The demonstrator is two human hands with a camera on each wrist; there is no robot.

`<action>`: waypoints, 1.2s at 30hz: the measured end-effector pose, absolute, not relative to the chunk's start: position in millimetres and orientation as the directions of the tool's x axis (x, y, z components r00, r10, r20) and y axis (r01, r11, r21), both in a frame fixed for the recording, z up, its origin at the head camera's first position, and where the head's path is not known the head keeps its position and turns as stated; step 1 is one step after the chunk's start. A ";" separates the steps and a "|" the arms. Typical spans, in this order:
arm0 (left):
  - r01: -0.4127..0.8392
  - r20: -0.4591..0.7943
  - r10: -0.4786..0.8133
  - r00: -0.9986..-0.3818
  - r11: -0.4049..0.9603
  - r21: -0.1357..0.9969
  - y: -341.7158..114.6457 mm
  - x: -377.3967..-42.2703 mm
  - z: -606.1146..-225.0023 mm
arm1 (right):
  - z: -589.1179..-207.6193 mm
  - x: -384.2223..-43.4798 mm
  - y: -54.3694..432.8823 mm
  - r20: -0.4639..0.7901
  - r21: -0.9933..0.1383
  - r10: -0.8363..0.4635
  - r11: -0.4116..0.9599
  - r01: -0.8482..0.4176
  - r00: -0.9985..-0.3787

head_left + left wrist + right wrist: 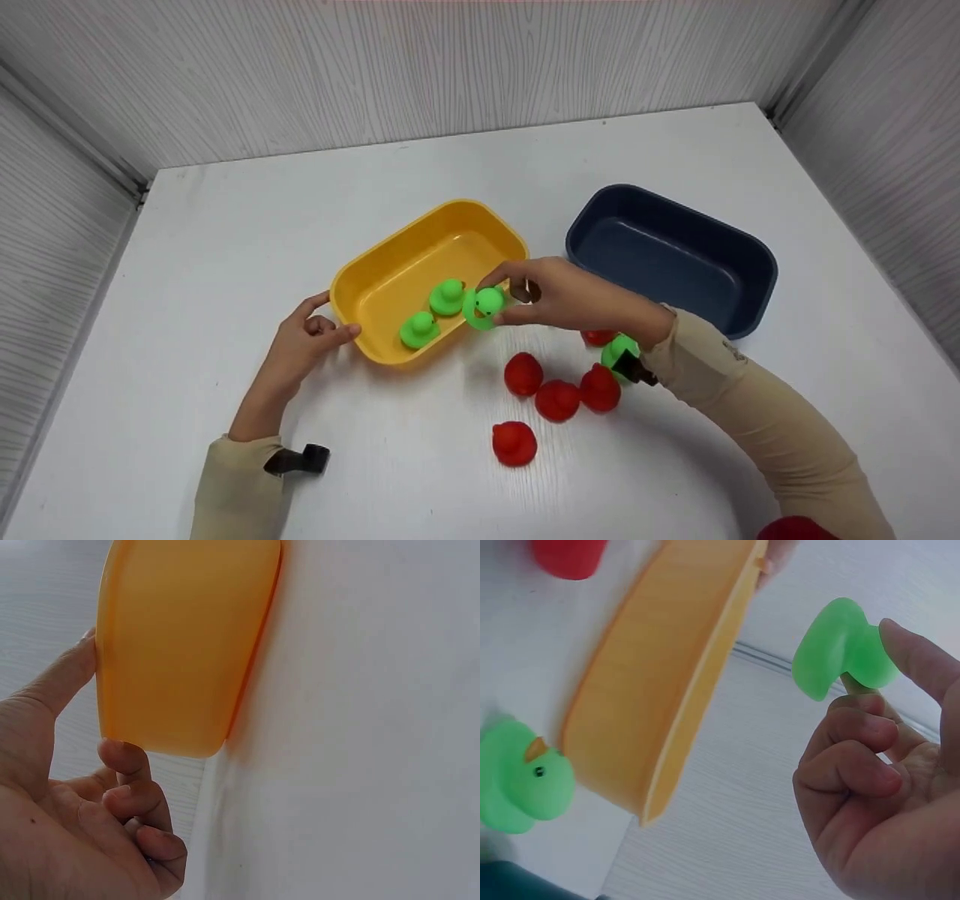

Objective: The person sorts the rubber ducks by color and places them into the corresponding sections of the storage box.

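My right hand (574, 296) pinches a green rubber duck (489, 301) between thumb and index finger. It holds the duck above the right front rim of a yellow tray (390, 247); the right wrist view shows this duck (838, 649) raised over the tray's level. Two more green ducks (448, 297) sit inside the tray near its front wall. At the tray's left end, my left hand (292, 352) grips the rim, thumb and index finger against the yellow wall (172, 690). Its other fingers are curled below.
Several red ducks (557, 400) lie on the white table in front of the trays. Among them is another green duck (619, 352), partly hidden by the right wrist. A dark blue tray (667, 247) stands at the right. A red object (795, 529) shows at the lower right edge.
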State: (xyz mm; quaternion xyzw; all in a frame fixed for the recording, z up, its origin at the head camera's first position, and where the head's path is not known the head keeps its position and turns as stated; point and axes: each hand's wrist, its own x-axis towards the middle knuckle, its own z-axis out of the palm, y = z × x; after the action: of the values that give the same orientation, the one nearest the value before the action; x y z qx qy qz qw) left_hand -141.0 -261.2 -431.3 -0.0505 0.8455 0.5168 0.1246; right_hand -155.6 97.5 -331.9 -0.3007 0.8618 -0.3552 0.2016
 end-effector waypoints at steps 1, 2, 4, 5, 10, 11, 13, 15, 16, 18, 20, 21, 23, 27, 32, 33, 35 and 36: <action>-0.215 -0.263 0.044 -0.964 0.460 0.862 -261.1 -141.3 -431.7 | -329.6 -155.5 96.8 -0.122 -0.740 -0.663 0.557 -0.377 -0.739; -0.215 -0.263 0.043 -0.964 0.459 0.862 -261.1 -141.6 -432.1 | -327.5 -155.4 95.8 -0.111 -0.747 -0.666 0.545 -0.379 -0.738; -0.217 -0.266 0.042 -0.963 0.460 0.861 -261.3 -142.0 -432.9 | -322.8 -155.4 92.7 -0.101 -0.760 -0.668 0.530 -0.376 -0.737; -0.217 -0.266 0.042 -0.963 0.461 0.861 -261.5 -142.2 -433.3 | -321.0 -155.6 90.8 -0.099 -0.766 -0.670 0.523 -0.374 -0.736; -0.219 -0.268 0.039 -0.963 0.470 0.855 -261.4 -141.9 -432.7 | -310.8 -158.6 76.0 -0.097 -0.756 -0.681 0.525 -0.391 -0.726; -0.219 -0.268 0.039 -0.963 0.470 0.855 -261.2 -141.6 -432.2 | -308.7 -159.6 72.6 -0.093 -0.753 -0.684 0.524 -0.399 -0.724; -0.218 -0.268 0.041 -0.963 0.472 0.854 -260.5 -141.0 -431.3 | -304.9 -162.2 66.3 -0.081 -0.747 -0.687 0.522 -0.413 -0.722; -0.216 -0.267 0.044 -0.963 0.471 0.855 -259.9 -140.4 -430.4 | -301.9 -165.8 60.7 -0.063 -0.745 -0.687 0.516 -0.424 -0.724; -0.213 -0.265 0.046 -0.963 0.472 0.856 -259.7 -140.2 -430.0 | -300.5 -167.8 58.1 -0.056 -0.745 -0.686 0.512 -0.427 -0.726; -0.209 -0.263 0.049 -0.964 0.474 0.855 -259.5 -140.0 -429.7 | -299.2 -172.6 53.2 -0.042 -0.747 -0.681 0.508 -0.430 -0.731; -0.208 -0.261 0.049 -0.964 0.475 0.855 -259.9 -140.1 -429.9 | -299.5 -178.0 48.1 -0.031 -0.753 -0.675 0.501 -0.427 -0.738; -0.209 -0.262 0.048 -0.964 0.476 0.854 -260.3 -140.5 -430.4 | -300.5 -180.9 45.3 -0.028 -0.758 -0.672 0.497 -0.422 -0.740; -0.212 -0.265 0.049 -0.963 0.474 0.855 -260.4 -140.7 -431.2 | -304.5 -185.9 40.2 -0.025 -0.767 -0.667 0.490 -0.414 -0.745; -0.216 -0.271 0.052 -0.961 0.468 0.857 -259.8 -141.4 -431.4 | -315.0 -193.6 30.2 -0.026 -0.781 -0.657 0.484 -0.395 -0.754; -0.223 -0.275 0.046 -0.960 0.465 0.856 -259.4 -141.7 -430.5 | -324.6 -198.6 20.3 -0.043 -0.794 -0.645 0.485 -0.365 -0.763; -0.223 -0.276 0.046 -0.960 0.467 0.856 -259.6 -141.7 -430.6 | -326.1 -199.5 18.5 -0.047 -0.797 -0.644 0.485 -0.360 -0.764; -0.223 -0.276 0.048 -0.960 0.468 0.855 -260.0 -141.8 -431.2 | -328.9 -201.5 15.2 -0.050 -0.805 -0.643 0.478 -0.350 -0.764; -0.222 -0.275 0.048 -0.960 0.469 0.855 -260.0 -141.7 -431.4 | -330.2 -202.5 13.6 -0.048 -0.809 -0.643 0.474 -0.348 -0.764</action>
State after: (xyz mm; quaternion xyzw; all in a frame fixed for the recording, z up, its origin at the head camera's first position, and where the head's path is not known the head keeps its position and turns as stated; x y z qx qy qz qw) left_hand -141.7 -260.0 -431.4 -0.0513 0.8469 0.5127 0.1316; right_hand -202.5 13.6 -330.2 -0.2947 0.8404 -0.4195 0.1759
